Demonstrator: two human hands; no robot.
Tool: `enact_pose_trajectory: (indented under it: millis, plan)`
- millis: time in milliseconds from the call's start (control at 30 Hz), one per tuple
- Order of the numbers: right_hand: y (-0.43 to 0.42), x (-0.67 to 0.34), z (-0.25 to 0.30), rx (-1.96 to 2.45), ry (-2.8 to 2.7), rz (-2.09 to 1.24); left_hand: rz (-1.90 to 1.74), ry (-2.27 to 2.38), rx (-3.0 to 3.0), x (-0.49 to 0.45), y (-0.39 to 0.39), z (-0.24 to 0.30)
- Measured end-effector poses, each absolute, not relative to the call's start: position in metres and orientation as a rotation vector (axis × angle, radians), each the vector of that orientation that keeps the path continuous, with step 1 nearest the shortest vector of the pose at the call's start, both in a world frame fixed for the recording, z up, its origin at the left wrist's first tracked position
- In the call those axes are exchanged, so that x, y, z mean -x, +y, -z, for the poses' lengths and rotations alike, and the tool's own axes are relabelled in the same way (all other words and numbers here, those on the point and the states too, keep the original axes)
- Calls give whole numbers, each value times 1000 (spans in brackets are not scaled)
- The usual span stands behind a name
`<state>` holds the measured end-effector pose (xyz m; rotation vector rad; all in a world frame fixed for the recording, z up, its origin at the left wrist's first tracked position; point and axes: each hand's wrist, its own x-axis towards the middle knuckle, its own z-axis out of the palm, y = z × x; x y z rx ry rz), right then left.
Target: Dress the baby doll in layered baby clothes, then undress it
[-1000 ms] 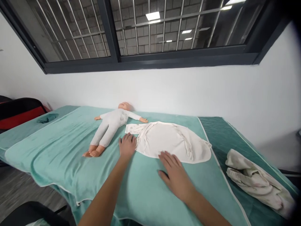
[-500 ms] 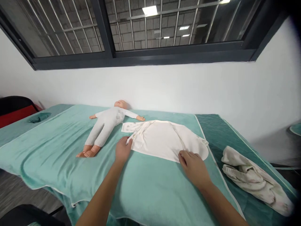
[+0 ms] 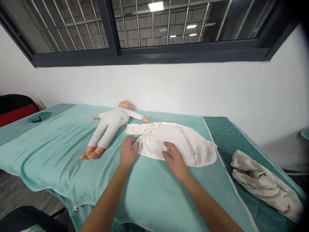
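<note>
A white baby garment (image 3: 183, 143) lies spread flat on the teal towel (image 3: 60, 145) that covers the table. My left hand (image 3: 127, 151) rests flat at the garment's left edge, fingers stretched out. My right hand (image 3: 175, 159) lies open on the garment's near edge, fingers apart. Neither hand grips anything. A baby doll (image 3: 109, 125) in a pale suit lies on its back just left of the garment, head toward the wall.
A crumpled cream cloth (image 3: 263, 183) lies on the darker green cover (image 3: 231, 135) at the right. A white wall and a barred window stand behind the table. A black and red seat (image 3: 14, 109) is at the far left.
My right hand slid left along the garment's near edge, from its right end to the middle. The left hand let go of the edge it pinched and now lies flat.
</note>
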<state>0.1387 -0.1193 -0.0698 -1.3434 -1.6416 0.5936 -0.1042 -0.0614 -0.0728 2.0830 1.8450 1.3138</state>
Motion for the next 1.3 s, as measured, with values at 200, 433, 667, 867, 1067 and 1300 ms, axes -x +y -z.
enact_pose_trajectory:
  millis: [200, 433, 667, 867, 1067, 1300]
  plan:
    - [-17, -94, 59, 1625, -1469, -720, -1028, 2007, -2326, 95, -74, 74]
    - [17, -91, 64, 1709, -1445, -675, -973, 2230, -2220, 92, -86, 77]
    - [20, -97, 67, 1641, -1426, -719, -1223, 2037, -2385, 91, -90, 73]
    - [23, -108, 65, 1487, -1253, -693, -1238, 1660, -2728, 72, -98, 64]
    - [24, -126, 71, 1512, -1231, -750, -960, 1529, -2719, 46, -104, 66]
    - [14, -118, 60, 1114, -1351, -1036, -1632, 1967, -1621, 68, -93, 66]
